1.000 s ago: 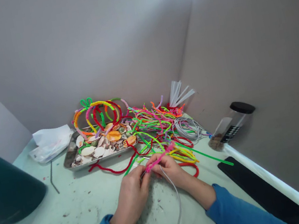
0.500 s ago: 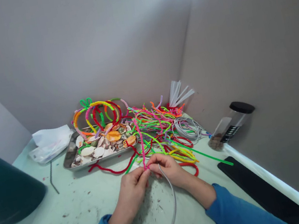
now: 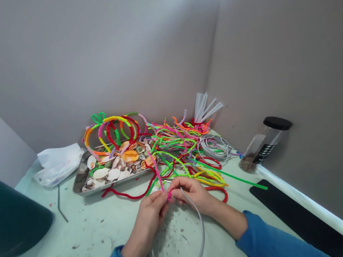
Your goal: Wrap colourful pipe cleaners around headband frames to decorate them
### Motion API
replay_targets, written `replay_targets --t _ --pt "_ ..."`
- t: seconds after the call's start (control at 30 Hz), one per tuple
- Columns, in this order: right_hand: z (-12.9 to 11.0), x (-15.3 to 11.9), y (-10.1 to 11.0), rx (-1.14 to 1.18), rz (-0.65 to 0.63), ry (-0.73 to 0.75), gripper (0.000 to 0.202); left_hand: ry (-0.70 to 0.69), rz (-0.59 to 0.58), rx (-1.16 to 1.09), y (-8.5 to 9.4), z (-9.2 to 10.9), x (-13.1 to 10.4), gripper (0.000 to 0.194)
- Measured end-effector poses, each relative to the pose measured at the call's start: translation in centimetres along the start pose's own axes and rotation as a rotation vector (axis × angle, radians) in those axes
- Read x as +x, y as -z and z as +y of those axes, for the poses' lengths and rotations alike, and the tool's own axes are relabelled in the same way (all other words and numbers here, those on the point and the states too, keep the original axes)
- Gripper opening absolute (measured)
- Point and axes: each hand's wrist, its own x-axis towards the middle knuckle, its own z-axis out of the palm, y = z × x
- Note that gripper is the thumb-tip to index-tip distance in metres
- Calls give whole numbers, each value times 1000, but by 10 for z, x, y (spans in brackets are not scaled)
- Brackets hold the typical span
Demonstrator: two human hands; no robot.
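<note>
A pink pipe cleaner (image 3: 157, 173) stands up from between my fingertips, its lower end wound in a small pink knot around the end of a thin grey hoop (image 3: 203, 233). My left hand (image 3: 152, 214) is closed in a pinch on the pipe cleaner. Thumb and fingers of my right hand (image 3: 192, 193) pinch the grey hoop just right of the pink winding. The hoop hangs below in an open curve, and its other end is hidden near my left hand. Just beyond lies a tangled heap of coloured pipe cleaners (image 3: 173, 139).
A metal tray (image 3: 102, 188) of seashells stands at the back left, with pipe-cleaner-wrapped hoops (image 3: 110, 119) on it. A coil of grey hoops (image 3: 217, 149), a clear jar (image 3: 265, 143) and a black strip (image 3: 300, 216) are right. A green container (image 3: 7, 215) stands left.
The upright pink pipe cleaner has swung to the left and lower, and more pink shows wound between my fingertips. My left hand has turned slightly; my right hand has barely moved.
</note>
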Motion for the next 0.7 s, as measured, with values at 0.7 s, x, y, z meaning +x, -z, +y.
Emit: replay_targets --t 0.7 --pt "14 0 4 16 -5 27 19 -208 127 280 4 -4 -1 35"
